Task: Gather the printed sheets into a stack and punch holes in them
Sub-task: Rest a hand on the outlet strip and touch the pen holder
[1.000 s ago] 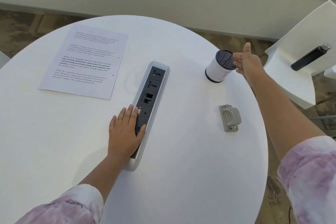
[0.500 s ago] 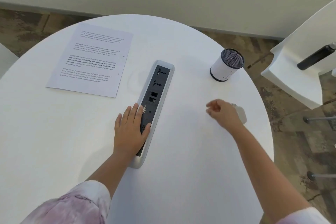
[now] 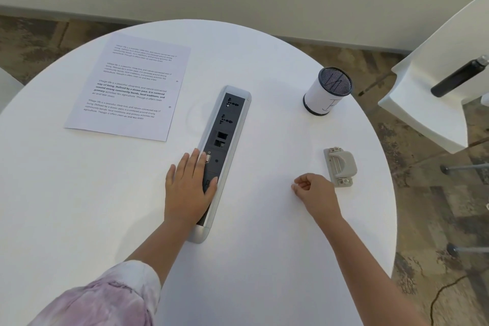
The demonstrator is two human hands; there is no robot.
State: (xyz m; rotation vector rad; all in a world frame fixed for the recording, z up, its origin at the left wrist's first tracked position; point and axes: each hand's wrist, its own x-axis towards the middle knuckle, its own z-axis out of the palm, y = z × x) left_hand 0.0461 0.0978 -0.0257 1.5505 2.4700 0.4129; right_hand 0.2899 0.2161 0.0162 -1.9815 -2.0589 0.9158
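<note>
The printed sheets lie as one flat pile at the far left of the round white table, with two small holes near their right edge. A grey hole punch sits near the table's right edge. My right hand rests on the table just left of and below the punch, fingers curled, holding nothing. My left hand lies flat, fingers spread, on the near end of the socket strip.
A white cylindrical pen holder with a dark mesh top stands at the far right of the table. A white chair with a black bottle on it is beyond the right edge.
My right hand drew back from the pen holder, passed over the hole punch and now rests on the table beside it. My left hand has stayed on the socket strip.
</note>
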